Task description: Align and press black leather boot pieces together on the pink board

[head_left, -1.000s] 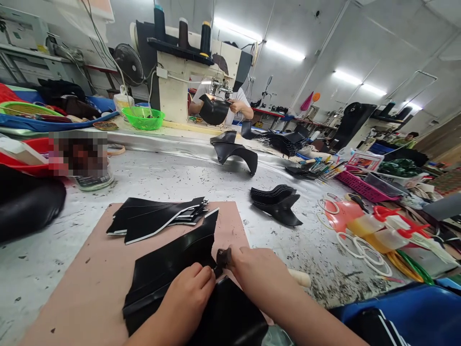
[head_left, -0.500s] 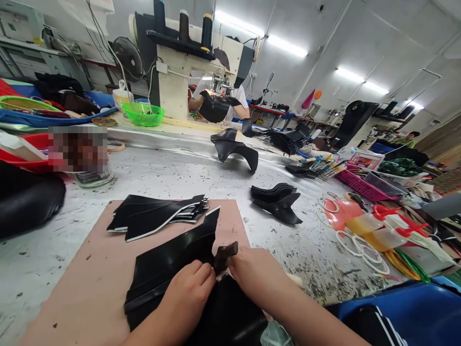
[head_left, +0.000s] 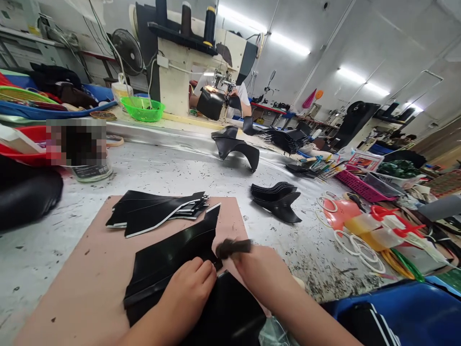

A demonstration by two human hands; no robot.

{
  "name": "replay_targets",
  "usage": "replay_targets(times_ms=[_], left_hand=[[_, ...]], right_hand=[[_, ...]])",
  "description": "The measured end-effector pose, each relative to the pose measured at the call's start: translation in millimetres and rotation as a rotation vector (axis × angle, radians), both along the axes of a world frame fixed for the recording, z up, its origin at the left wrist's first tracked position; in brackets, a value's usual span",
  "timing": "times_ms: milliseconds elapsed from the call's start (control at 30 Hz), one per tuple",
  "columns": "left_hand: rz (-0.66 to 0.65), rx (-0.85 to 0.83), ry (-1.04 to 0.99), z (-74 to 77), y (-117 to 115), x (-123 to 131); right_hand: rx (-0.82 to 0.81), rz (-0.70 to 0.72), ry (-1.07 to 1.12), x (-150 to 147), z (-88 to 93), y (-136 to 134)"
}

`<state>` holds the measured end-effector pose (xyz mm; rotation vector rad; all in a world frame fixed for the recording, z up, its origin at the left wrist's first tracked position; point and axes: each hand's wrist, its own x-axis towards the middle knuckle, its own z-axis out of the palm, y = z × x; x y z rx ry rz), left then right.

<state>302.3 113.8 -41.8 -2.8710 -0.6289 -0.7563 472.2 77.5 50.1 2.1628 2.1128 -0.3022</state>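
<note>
A glossy black leather piece (head_left: 173,254) lies on the pink board (head_left: 82,283), with a narrow tongue pointing up and right. My left hand (head_left: 192,288) presses down on it, fingers curled and close together at its right edge. My right hand (head_left: 261,269) is closed round the handle of a hammer, and its dark, slightly blurred head (head_left: 232,247) is just above that edge. The handle is mostly hidden by the fist. Under and beside my left hand spreads another black leather part (head_left: 230,312). A fanned stack of white-edged black pieces (head_left: 158,214) lies beyond.
Curved black pieces (head_left: 275,202) are stacked right of the board. A blue bin (head_left: 406,312) stands at the lower right, below glue bottles (head_left: 382,230). At left is a glass jar (head_left: 91,170). Across the table, a person works at a sewing machine (head_left: 173,81).
My right hand has moved slightly right, and the hammer head has tilted from slanting to nearly level. The left hand stays on the leather. At the sewing machine, the person's black piece has turned.
</note>
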Motion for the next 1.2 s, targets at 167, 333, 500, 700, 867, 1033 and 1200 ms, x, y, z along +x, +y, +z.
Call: replay_targets(times_ms=[167, 333, 500, 700, 867, 1033, 1200], left_hand=[[0.008, -0.015, -0.004, 0.4, -0.5, -0.1], [0.022, -0.029, -0.034, 0.3, -1.0, -0.1], [0.061, -0.099, -0.131, 0.8, 2.4, -1.9], [0.04, -0.202, -0.197, 2.1, 4.8, -4.6], [0.04, -0.202, -0.17, 3.9, 3.7, -3.9], [0.02, -0.154, -0.144, 4.1, 1.1, -2.5], [-0.013, -0.087, -0.115, 2.0, -1.3, -0.8]], right_hand=[[-0.032, -0.08, 0.037, 3.9, -0.4, -2.1], [-0.011, -0.081, 0.113, 0.4, -9.9, -5.3], [0.108, -0.288, -0.021, 36.4, -37.0, -14.9], [0.303, -0.375, -0.049, 67.2, -59.6, -26.1], [0.241, -0.397, 0.953, 0.5, -57.1, -28.5], [0.072, -0.673, 1.37, -31.4, -78.0, -18.1], [0.103, -0.707, 1.354, -22.5, -91.3, -8.7]])
